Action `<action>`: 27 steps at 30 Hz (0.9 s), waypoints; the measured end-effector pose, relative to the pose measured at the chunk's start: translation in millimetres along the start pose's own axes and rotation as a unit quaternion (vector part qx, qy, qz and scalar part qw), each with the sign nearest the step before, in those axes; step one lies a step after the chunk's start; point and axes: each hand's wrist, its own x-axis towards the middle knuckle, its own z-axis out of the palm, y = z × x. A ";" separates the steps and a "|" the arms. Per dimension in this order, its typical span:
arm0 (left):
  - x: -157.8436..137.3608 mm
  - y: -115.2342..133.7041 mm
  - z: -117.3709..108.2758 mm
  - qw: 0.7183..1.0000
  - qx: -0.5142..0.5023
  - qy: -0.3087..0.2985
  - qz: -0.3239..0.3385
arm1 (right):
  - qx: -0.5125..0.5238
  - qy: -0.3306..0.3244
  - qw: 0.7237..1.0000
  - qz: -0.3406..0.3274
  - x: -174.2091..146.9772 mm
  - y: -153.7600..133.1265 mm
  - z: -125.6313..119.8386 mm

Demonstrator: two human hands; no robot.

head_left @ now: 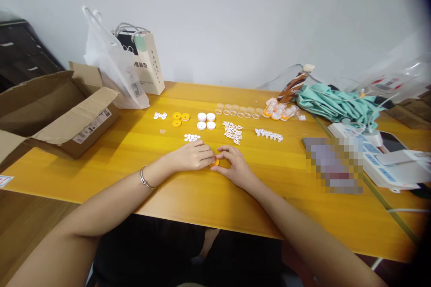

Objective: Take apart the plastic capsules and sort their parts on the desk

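Note:
Between my two hands, low over the front of the table, is a small orange round piece (pixel 216 162), partly covered by fingers. My left hand (pixel 193 156) has its fingers bent over the piece's left side. On the other side my right hand (pixel 234 166) curves its thumb and forefinger around the right edge. Just beyond the hands lie small white discs (pixel 191 137) and a pile of white lattice-like parts (pixel 232 132). Farther back sit white round caps (pixel 206 121) and yellow-orange round caps (pixel 180 119). A row of clear cups (pixel 238 110) stands behind them.
An open cardboard box (pixel 77 116), a plastic bag (pixel 114 63) and a paper bag (pixel 148 63) stand left. Rightward are wrapped orange-and-clear pieces (pixel 279 110), a bottle (pixel 295 84), green cloth (pixel 336 103), a white power strip (pixel 377 161) and a blurred flat object (pixel 333 166).

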 end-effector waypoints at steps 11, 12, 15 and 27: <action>-1.3 -0.5 4.5 1.000 -0.002 0.003 0.008 | 0.005 0.004 1.000 0.003 -0.2 2.4 0.9; -1.5 -0.8 5.1 1.000 -0.007 0.004 0.006 | 0.004 0.005 1.000 0.004 -0.1 2.7 1.1; -2.2 -2.3 6.2 1.000 -0.018 0.002 0.002 | 0.005 0.006 1.000 0.005 0.0 3.4 1.4; 0.3 -3.2 3.3 0.999 0.022 -0.023 0.038 | 0.002 0.009 1.000 -0.001 0.9 2.9 1.2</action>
